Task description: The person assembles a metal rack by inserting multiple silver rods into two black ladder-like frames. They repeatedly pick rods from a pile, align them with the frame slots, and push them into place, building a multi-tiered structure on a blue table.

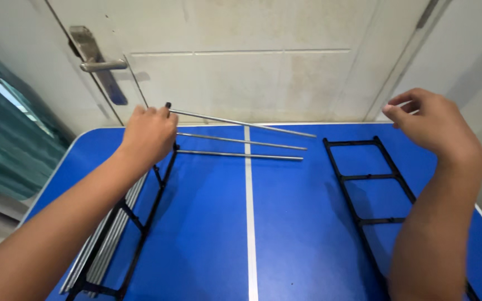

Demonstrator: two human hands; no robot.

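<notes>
Surface: blue folding table (207,234) w/ white centre stripe, pushed against a white door (241,67) w/ metal lever handle (102,65).
Left hand (147,134): fingers closed round top of left black frame (152,195), at the corner where the rods enter. Frame stands tilted on its long edge.
Right hand (433,124): in the air above the table's far right corner, fingers loosely curled and apart, holding nothing.
Rods fitted: three thin metal rods (241,139) run from left frame toward centre-right; free ends unsupported. Top one rises at an angle, lower two lie near the tabletop.
Right black frame (375,189): ladder-shaped, flat on table, well apart from the rods' free ends; partly hidden by right forearm.
Spare rods (110,234): bundle of metal rods lying along the table's left side, just beside left frame's base.
Step in hand (judgement): seating rods into left frame.
Doing it well: keep left frame steady & upright so sockets stay level; push each rod straight in, not at an angle; check top rod, it looks skewed vs. other two.
Risk: frame tipping, rods slipping out.
</notes>
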